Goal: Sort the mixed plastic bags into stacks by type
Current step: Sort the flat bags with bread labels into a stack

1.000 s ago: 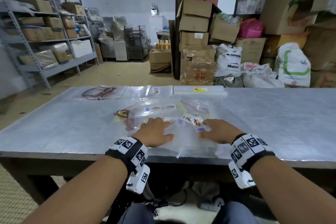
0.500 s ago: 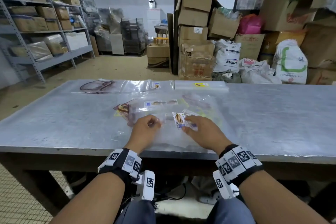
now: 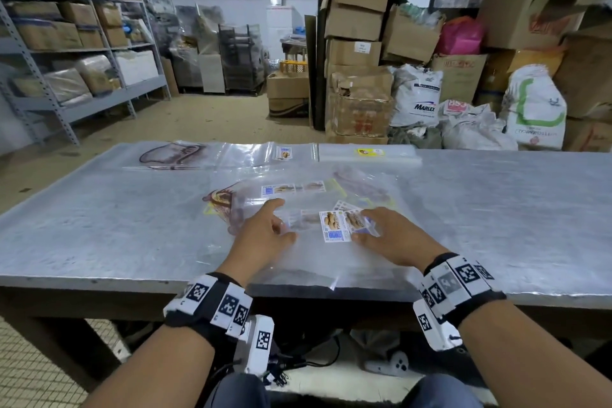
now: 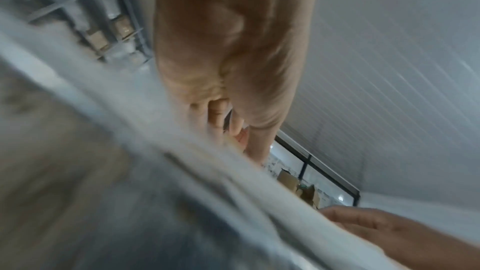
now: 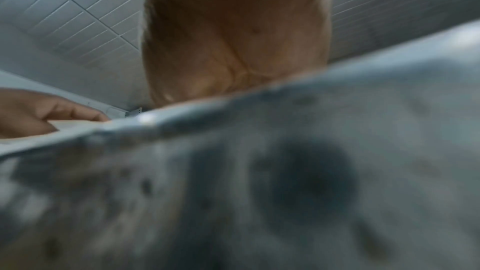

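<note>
A clear bag with a picture label [image 3: 334, 226] is pinched at its label by the right hand [image 3: 390, 238]. Its near side is pinched by the left hand [image 3: 261, 235]. The bag is lying on top of the mixed pile [image 3: 298, 199], in the middle of the table [image 3: 99, 225]. Three sorted stacks are laid out behind the pile: drawn bags [image 3: 172, 156], label bags [image 3: 265, 156] and yellow-sticker bags [image 3: 367, 156]. It seems this bag is being picked out. Next it should be lifted free, and only this one, then put on the label bags.
</note>
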